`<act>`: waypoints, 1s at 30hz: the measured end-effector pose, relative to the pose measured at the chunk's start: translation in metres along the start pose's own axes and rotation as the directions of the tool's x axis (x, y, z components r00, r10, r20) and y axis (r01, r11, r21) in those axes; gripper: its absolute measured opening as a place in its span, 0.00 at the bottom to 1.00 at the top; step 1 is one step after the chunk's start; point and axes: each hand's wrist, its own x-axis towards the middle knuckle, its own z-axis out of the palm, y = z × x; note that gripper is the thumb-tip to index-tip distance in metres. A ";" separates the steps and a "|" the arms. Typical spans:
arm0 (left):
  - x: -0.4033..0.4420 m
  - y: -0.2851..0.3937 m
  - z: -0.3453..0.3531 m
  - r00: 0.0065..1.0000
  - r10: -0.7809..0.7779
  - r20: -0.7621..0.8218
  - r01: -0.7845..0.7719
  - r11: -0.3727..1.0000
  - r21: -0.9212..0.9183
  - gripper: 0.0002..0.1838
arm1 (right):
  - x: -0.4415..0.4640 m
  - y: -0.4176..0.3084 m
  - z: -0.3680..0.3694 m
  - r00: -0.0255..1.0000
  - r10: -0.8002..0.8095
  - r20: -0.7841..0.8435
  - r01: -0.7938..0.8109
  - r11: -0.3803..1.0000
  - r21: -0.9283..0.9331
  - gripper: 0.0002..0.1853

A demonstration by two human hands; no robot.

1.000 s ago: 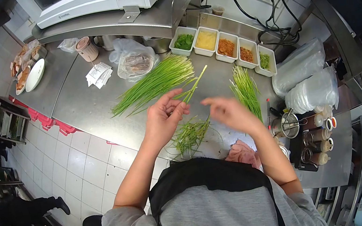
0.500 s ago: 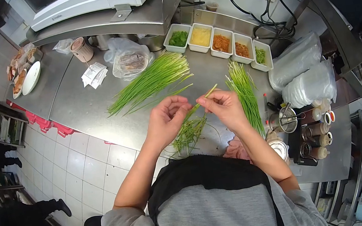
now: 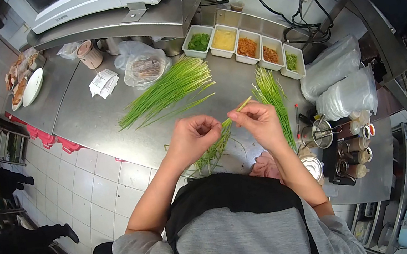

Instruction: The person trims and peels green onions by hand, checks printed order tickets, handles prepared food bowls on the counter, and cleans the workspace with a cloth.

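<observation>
In my right hand (image 3: 257, 121), thumb and fingertips pinch a few chives (image 3: 244, 103) near their pale ends, which point up and right. My left hand (image 3: 195, 136) is closed too, its thumb and fingertips pressed together on the same chives just below. The green leaves hang down between both hands. Under them lies a loose heap of chive scraps (image 3: 209, 160), partly hidden by my left wrist. A large bunch of chives (image 3: 171, 90) is spread on the steel counter (image 3: 87, 113) beyond my left hand. Another bunch (image 3: 272, 97) lies just right of my right hand.
Several white tubs (image 3: 223, 40) of chopped ingredients line the back. Plastic bags (image 3: 347, 93), a metal pot (image 3: 316, 133) and sauce bottles (image 3: 355, 145) stand right. A bagged item (image 3: 145, 71), paper slips (image 3: 103, 83) and a plate (image 3: 33, 87) sit left, below a microwave shelf (image 3: 154, 20).
My left hand's fingers have closed in on the chives. My right hand has shifted slightly right and down, still pinching them. The bunches on the counter lie as before.
</observation>
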 end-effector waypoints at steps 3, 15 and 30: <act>-0.004 -0.003 -0.004 0.997 0.059 0.051 -0.062 0.996 0.065 0.04 | -0.002 -0.005 -0.015 0.997 0.019 -0.070 -0.011 0.993 0.114 0.06; -0.016 -0.054 -0.018 0.965 -0.039 0.261 -0.105 0.850 0.516 0.11 | -0.003 -0.044 -0.070 0.983 0.113 0.144 -0.161 0.908 0.388 0.15; 0.010 -0.017 0.007 1.000 -0.013 -0.014 0.002 0.815 -0.579 0.05 | -0.025 -0.023 -0.007 0.951 0.160 0.264 -0.085 0.958 -0.273 0.11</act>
